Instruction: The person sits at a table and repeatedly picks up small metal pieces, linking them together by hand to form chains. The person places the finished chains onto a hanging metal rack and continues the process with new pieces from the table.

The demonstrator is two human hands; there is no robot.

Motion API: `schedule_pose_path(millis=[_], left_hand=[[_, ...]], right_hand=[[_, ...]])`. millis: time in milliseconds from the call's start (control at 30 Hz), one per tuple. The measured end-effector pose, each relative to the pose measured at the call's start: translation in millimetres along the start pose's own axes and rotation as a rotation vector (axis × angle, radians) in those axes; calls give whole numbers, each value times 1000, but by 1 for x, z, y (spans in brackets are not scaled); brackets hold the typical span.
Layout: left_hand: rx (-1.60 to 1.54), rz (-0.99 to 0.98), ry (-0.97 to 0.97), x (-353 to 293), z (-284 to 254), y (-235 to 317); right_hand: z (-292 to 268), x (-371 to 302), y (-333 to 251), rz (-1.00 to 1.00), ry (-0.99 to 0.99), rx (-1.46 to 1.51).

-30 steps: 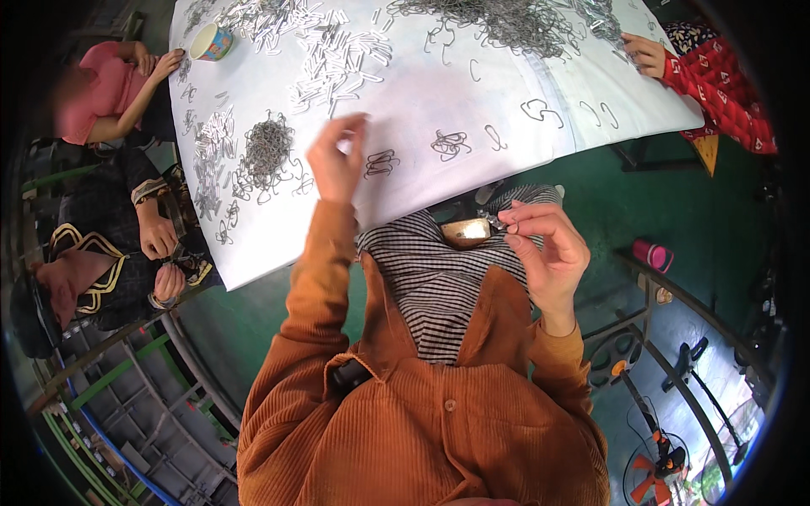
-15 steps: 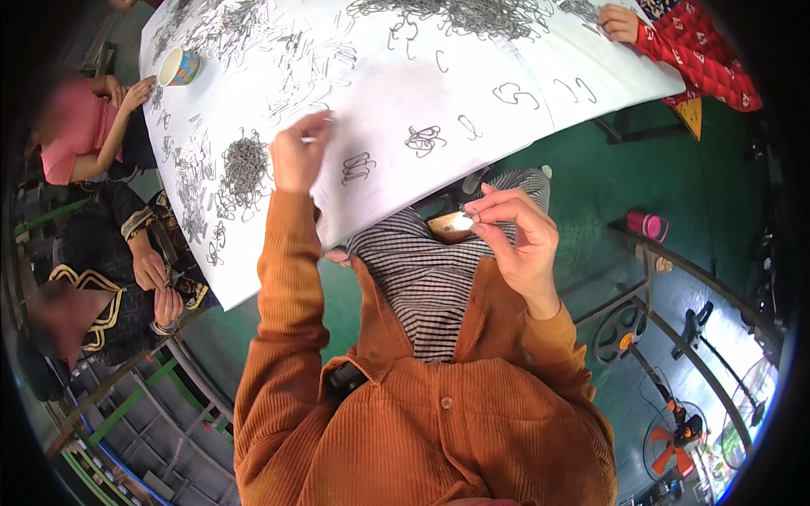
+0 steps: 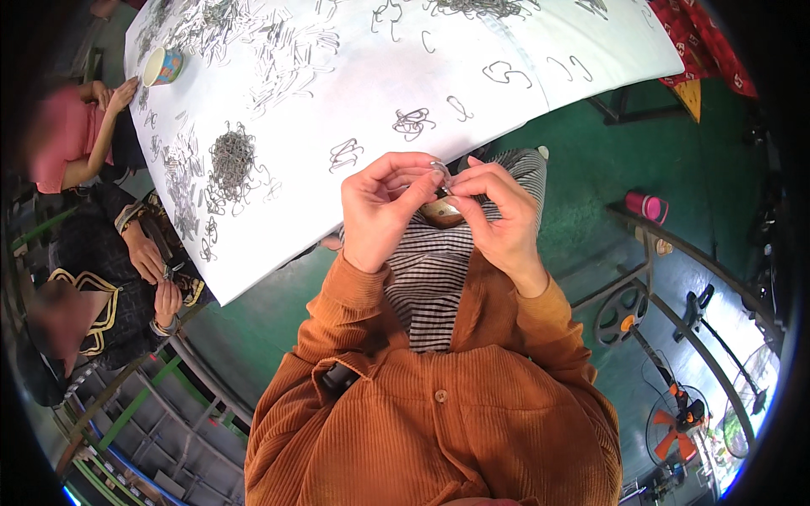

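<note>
A small, shiny metal piece sits between the fingertips of both hands, above the lap just beyond the table's near edge; its shape is hard to make out, as the fingers cover most of it. The left hand pinches it with thumb and forefinger closed, the other fingers curled; the right hand grips its other side, thumb and forefinger nearly together. Just below, a gold-coloured metal block is partly hidden by the hands. Beyond, bent wire hooks lie clustered on the white-covered table, whose far edge is cut off.
</note>
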State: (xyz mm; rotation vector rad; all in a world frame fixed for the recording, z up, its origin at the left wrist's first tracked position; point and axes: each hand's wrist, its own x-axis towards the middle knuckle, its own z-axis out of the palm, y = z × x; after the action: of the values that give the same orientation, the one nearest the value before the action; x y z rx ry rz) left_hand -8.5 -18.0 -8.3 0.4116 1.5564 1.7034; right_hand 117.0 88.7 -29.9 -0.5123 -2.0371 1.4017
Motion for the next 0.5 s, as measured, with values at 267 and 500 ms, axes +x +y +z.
schedule_pose_path(millis=[267, 500], left_hand=[[21, 7, 21, -5, 4, 5], [208, 141, 0, -17, 6, 0]], right_hand=[[-2, -2, 5, 19, -44, -59], [-9, 42, 25, 82, 60, -22]])
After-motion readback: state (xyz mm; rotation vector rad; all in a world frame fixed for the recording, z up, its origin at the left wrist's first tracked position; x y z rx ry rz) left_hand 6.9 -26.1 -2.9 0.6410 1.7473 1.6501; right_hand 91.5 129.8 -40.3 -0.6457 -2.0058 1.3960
